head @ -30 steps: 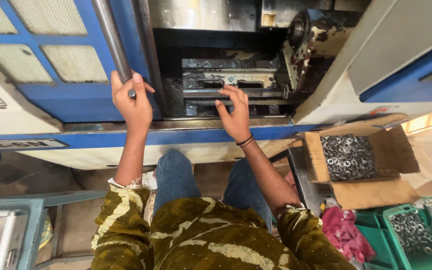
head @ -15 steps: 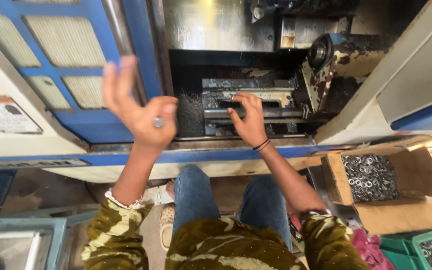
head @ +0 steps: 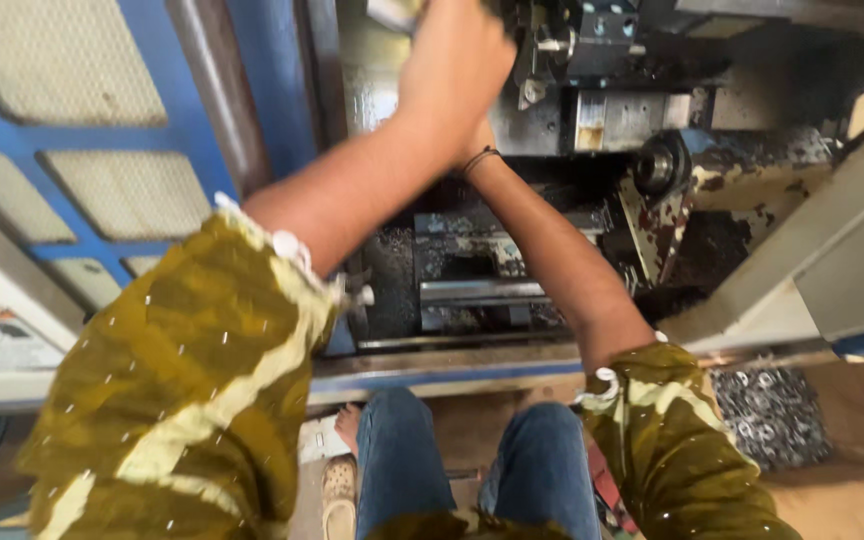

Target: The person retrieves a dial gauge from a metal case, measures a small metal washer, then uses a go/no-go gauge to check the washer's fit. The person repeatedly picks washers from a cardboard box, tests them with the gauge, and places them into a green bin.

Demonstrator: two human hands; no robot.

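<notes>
My left hand [head: 452,70] is raised high in front of the open machine. I see only its back, and its fingers run off the top edge, so what it holds cannot be made out. My right arm reaches into the machine bay [head: 472,270]. A dark band [head: 480,158] circles its wrist. My right hand is hidden behind the left hand. To the right of both hands, a round dark chuck [head: 657,165] sits on a stained metal block. Both sleeves are olive with pale yellow streaks.
A blue sliding door [head: 252,100] with mesh panels stands at left, a grey vertical bar on it. A cardboard box [head: 852,420] of several metal rings lies at lower right. The machine's grey housing [head: 832,270] slopes along the right. My legs in jeans are below the sill.
My left hand has swung from beside the door up and right, in front of the machine opening. My right hand has reached deeper and higher. The view has moved closer and tilted up.
</notes>
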